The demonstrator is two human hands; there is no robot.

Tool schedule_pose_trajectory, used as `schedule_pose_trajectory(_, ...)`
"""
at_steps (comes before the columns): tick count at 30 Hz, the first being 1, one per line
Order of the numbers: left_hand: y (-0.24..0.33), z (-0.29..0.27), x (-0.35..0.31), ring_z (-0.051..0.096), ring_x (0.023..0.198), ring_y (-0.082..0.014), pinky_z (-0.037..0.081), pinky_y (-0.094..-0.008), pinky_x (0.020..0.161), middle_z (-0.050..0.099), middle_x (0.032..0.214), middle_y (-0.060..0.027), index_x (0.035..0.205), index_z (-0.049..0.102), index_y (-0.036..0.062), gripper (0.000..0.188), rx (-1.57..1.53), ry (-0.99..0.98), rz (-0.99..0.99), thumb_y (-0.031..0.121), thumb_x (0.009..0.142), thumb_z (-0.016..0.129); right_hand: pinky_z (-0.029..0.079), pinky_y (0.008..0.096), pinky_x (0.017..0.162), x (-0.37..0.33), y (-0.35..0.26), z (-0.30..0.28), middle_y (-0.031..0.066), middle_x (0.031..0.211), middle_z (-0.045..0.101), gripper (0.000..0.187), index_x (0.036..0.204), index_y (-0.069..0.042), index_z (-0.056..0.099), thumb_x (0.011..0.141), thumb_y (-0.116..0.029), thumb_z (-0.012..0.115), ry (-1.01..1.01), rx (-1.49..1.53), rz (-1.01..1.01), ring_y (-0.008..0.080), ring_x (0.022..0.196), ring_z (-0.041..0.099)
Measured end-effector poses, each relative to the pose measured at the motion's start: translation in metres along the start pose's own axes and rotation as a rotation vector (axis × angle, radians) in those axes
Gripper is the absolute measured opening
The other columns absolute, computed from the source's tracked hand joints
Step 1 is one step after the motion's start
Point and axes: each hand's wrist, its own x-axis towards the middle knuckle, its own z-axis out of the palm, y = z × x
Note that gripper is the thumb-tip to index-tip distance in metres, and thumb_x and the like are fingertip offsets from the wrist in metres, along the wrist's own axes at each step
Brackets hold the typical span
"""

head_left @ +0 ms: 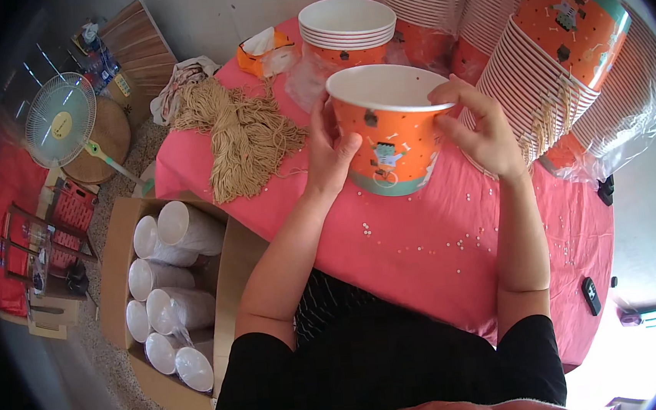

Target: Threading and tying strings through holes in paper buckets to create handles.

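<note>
left hand clasps bucket, far fingers hidden, seemingly wrapped behind; right hand pinches rim; bucket orange, teal-based.

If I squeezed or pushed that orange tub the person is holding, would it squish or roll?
The orange tub would probably feel light for its size: it looks hollow and thin-walled. It might dent if squeezed hard, though its rim looks round between the left hand and right hand. On its side, it may roll in a curve, as it narrows downward.
</note>
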Motion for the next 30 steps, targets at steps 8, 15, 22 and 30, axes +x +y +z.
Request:
schedule_pose_trajectory(8, -0.004, -0.011, -0.002, 0.042, 0.129, -0.0264, 0.035, -0.039, 0.107, 0.042, 0.137, -0.0164, 0.144, 0.025, -0.0022, 0.097, 0.1, -0.027, -0.029, 0.059, 0.082, 0.068, 0.047, 0.026, 0.082, -0.005, 0.039, -0.014, 0.0056, 0.106, 0.061, 0.019, 0.103, 0.003, 0.059, 0.085, 0.004, 0.051, 0.077, 0.576, 0.093, 0.0107, 0.091, 0.057)
schedule_pose_trajectory(15, -0.025, -0.022, -0.008, 0.037, 0.133, -0.0232, 0.032, -0.0388, 0.109, 0.038, 0.143, -0.013, 0.148, 0.022, 0.003, 0.095, -0.336, -0.16, -0.474, 0.059, 0.084, 0.066, 0.044, 0.0279, 0.089, -0.006, 0.051, -0.009, 0.0055, 0.107, 0.063, 0.02, 0.104, 0.001, 0.059, 0.086, 0.0, 0.051, 0.116, 0.726, 0.096, 0.0116, 0.099, 0.056)
schedule_pose_trajectory(22, -0.003, -0.008, -0.005, 0.037, 0.133, -0.0224, 0.033, -0.0393, 0.109, 0.038, 0.143, -0.0119, 0.148, 0.022, 0.0031, 0.105, -0.112, -0.125, -0.229, 0.057, 0.074, 0.076, 0.041, 0.0295, 0.095, -0.004, 0.006, -0.018, 0.0056, 0.106, 0.062, 0.029, 0.108, 0.002, 0.06, 0.079, 0.002, 0.06, -0.028, 0.229, 0.075, 0.015, 0.102, 0.056)
schedule_pose_trajectory(30, 0.008, 0.004, -0.004, 0.04, 0.131, -0.0241, 0.035, -0.0397, 0.108, 0.038, 0.143, -0.013, 0.148, 0.02, 0.0009, 0.115, -0.011, -0.137, -0.11, 0.052, 0.067, 0.084, 0.046, 0.0297, 0.087, -0.003, -0.02, -0.017, 0.0066, 0.096, 0.061, 0.023, 0.1, 0.004, 0.061, 0.077, 0.009, 0.06, -0.204, 0.08, 0.01, 0.0149, 0.094, 0.057)
